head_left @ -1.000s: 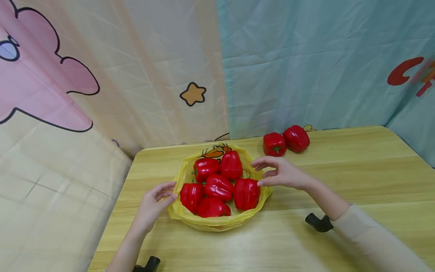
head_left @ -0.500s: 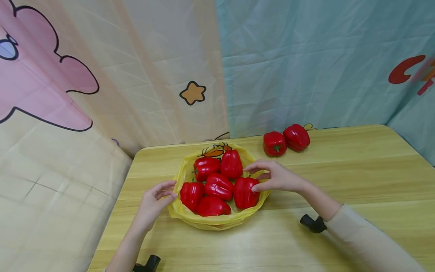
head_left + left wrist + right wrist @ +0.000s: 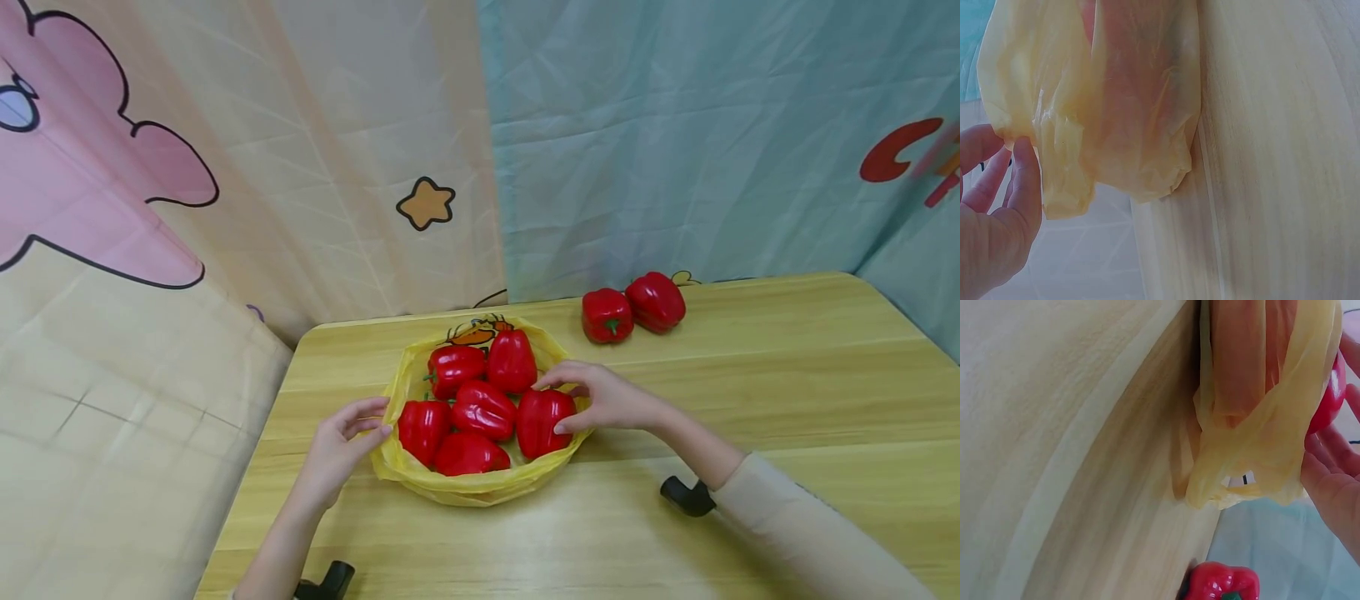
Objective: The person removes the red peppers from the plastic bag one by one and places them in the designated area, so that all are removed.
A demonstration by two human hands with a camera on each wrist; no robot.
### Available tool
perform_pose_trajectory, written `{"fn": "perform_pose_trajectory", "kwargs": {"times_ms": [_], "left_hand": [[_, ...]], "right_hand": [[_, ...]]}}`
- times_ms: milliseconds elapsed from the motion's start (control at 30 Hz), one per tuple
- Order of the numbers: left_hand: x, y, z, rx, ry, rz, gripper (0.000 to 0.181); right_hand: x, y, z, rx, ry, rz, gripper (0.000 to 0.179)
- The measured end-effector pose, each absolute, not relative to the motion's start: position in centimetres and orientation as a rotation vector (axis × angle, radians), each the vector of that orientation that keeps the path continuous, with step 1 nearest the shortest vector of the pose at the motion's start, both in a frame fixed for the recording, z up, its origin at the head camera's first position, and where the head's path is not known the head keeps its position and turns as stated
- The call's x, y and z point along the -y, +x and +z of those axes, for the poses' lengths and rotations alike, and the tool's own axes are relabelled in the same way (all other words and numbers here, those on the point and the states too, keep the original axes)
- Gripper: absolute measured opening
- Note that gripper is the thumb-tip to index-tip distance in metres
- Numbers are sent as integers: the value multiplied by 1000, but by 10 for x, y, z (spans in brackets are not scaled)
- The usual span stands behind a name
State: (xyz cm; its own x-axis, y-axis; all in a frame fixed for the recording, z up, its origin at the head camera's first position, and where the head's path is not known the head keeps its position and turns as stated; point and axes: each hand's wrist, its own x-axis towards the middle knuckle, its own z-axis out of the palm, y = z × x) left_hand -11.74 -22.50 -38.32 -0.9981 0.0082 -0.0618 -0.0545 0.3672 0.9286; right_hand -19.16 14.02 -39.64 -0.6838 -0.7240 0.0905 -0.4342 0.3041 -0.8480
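A yellow plastic bag [image 3: 480,493] lies on the table, its mouth spread wide around several red bell peppers, one of them in the middle [image 3: 483,410]. At its left rim, my left hand [image 3: 341,442] pinches the film between thumb and fingers; the left wrist view shows this pinch on the bag [image 3: 1063,137]. My right hand [image 3: 611,400] reaches over the right rim and grips the rightmost bell pepper [image 3: 542,423], thumb on the near side, fingers at the top. In the right wrist view that pepper [image 3: 1332,400] shows red between the fingers, partly behind the bag [image 3: 1260,444].
Two more red bell peppers, a left one [image 3: 607,317] and a right one [image 3: 656,302], lie side by side at the table's back edge. A printed curtain [image 3: 675,150] hangs behind the wooden table [image 3: 787,375]. Black wrist mounts [image 3: 687,497] stick out below both forearms.
My right hand has moved left and slightly down from above the bag's right rim onto the rightmost bell pepper, closing round it. The left hand has stayed at the left rim.
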Motion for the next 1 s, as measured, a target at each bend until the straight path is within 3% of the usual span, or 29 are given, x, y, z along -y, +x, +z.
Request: {"fn": "perform_pose_trajectory", "kwargs": {"times_ms": [700, 1000], "left_hand": [[226, -118, -384, -2549, -42, 1732, 39], [225, -118, -384, -2535, -52, 1750, 39]], "right_hand": [[-137, -191, -401, -2369, -1236, -1071, 53], [-132, -190, -396, -2329, -1216, -997, 64]]}}
